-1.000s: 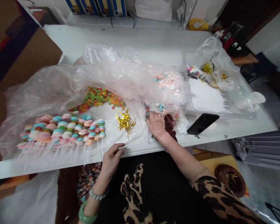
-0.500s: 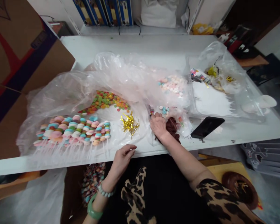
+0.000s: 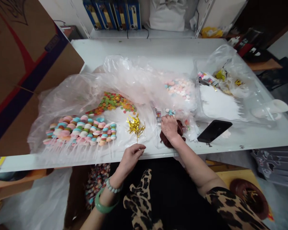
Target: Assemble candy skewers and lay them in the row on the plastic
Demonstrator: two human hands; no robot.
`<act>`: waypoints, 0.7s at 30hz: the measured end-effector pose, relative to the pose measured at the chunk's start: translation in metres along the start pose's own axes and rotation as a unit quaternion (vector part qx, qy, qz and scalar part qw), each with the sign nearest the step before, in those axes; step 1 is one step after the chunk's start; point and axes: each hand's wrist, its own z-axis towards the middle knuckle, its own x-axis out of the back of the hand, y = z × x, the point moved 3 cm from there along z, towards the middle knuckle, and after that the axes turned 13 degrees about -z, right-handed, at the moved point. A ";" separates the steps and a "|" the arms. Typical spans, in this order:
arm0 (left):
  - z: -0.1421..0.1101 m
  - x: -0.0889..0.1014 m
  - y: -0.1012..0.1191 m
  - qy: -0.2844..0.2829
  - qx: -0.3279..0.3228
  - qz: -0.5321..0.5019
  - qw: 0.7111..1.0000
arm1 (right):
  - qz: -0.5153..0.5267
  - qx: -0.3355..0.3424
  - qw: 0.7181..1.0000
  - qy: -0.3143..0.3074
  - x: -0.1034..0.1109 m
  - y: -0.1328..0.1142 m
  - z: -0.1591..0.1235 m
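My left hand (image 3: 132,156) hovers at the table's front edge, thumb and fingers pressed together; whatever may be between the fingertips is too small to make out. My right hand (image 3: 170,129) is on a bunched brown cloth (image 3: 166,140), its fingers curled down and the fingertips partly hidden. Just beyond it lie a few blue and white candies (image 3: 170,111) and a small printed packet (image 3: 158,115). Between my hands, further back, is a tuft of gold twist ties (image 3: 136,125). Candy skewers (image 3: 80,129) with white sticks lie in rows on plastic at the left.
Ring-shaped gummies (image 3: 112,101) and pastel candies (image 3: 180,89) spill from clear plastic bags (image 3: 134,75). A black phone (image 3: 214,131) leans upright right of the cloth. Behind it, a clear tray holds white sticks (image 3: 218,102). A large cardboard box (image 3: 26,73) stands at left.
My right hand has shifted on the brown cloth, its fingers more drawn in, and more cloth shows below it. The left hand keeps its pinch. The camera view has shifted slightly.
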 end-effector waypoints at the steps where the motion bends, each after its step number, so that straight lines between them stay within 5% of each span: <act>1: 0.001 -0.002 0.001 -0.002 0.008 -0.011 1.000 | 0.005 -0.007 1.000 0.010 0.001 -0.001 0.000; 12: -0.005 -0.012 -0.004 -0.010 0.051 -0.050 0.997 | 0.001 -0.007 0.996 -0.089 -0.008 -0.015 0.014; 21: -0.004 -0.012 -0.016 -0.019 0.080 -0.083 0.993 | 0.054 -0.091 0.993 -0.047 0.005 -0.001 0.014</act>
